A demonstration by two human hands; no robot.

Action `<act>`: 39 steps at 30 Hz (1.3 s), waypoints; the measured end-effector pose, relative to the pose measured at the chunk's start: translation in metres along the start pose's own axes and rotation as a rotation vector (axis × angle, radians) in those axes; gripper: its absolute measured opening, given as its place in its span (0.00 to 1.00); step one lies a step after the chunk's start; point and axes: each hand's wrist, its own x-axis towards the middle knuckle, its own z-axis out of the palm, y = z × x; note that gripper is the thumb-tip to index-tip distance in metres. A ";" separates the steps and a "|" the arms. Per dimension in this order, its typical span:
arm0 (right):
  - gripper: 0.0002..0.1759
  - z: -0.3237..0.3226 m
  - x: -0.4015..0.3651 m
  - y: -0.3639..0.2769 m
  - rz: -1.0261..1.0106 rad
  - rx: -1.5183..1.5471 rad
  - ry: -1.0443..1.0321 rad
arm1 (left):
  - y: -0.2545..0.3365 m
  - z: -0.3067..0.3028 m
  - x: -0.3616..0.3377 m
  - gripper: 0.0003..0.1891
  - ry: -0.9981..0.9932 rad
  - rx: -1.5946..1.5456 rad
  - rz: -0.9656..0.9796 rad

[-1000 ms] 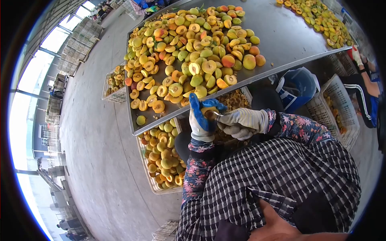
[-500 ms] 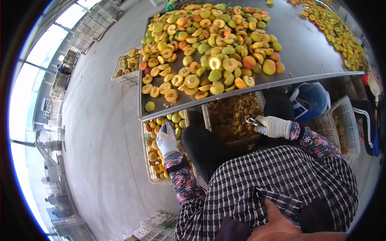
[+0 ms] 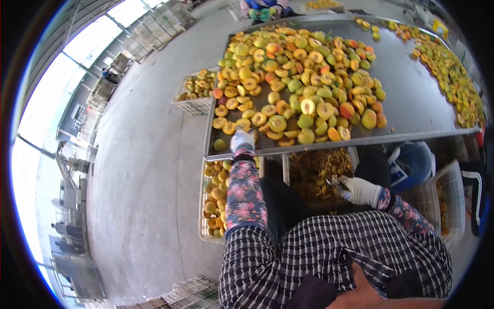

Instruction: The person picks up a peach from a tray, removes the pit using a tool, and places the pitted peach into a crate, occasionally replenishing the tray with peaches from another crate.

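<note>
My left hand (image 3: 242, 139), in a white and blue glove, reaches up over the front edge of the metal table (image 3: 411, 103) and rests among halved peaches (image 3: 288, 98) at the near end of the pile. Its fingers are too small to make out. My right hand (image 3: 360, 190), in a white glove, stays low under the table edge, shut on a small metal pitting tool (image 3: 333, 182). The tool is over a crate of brown pits and scraps (image 3: 314, 175). A flowered sleeve covers each arm.
Below the table on the left stands a white crate of pitted peach halves (image 3: 213, 201). A further crate of fruit (image 3: 195, 92) sits on the concrete floor. A blue bag (image 3: 411, 165) and a white basket (image 3: 447, 201) are to the right. Another fruit pile (image 3: 453, 72) lies far right.
My left hand held a peach against the tool, then dropped to the left crate, and now has risen to the table's fruit. The right hand lowered with the tool over the pit crate.
</note>
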 end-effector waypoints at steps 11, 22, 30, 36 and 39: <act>0.18 -0.004 0.003 -0.013 -0.147 0.193 0.120 | 0.015 -0.020 -0.065 0.14 -0.516 -2.539 -0.223; 0.17 -0.038 0.029 -0.072 -0.352 -0.015 0.511 | 0.124 -0.049 -0.203 0.27 -0.581 -2.319 -0.095; 0.16 -0.021 0.041 -0.055 -0.333 -0.306 0.596 | 0.135 -0.052 -0.218 0.27 -0.532 -2.107 0.069; 0.17 -0.011 0.042 -0.051 -0.304 -0.158 0.446 | 0.126 -0.023 -0.214 0.26 -0.279 -1.752 0.248; 0.19 -0.010 0.046 -0.045 -0.424 0.107 0.420 | 0.122 -0.018 -0.216 0.24 -0.137 -1.494 0.405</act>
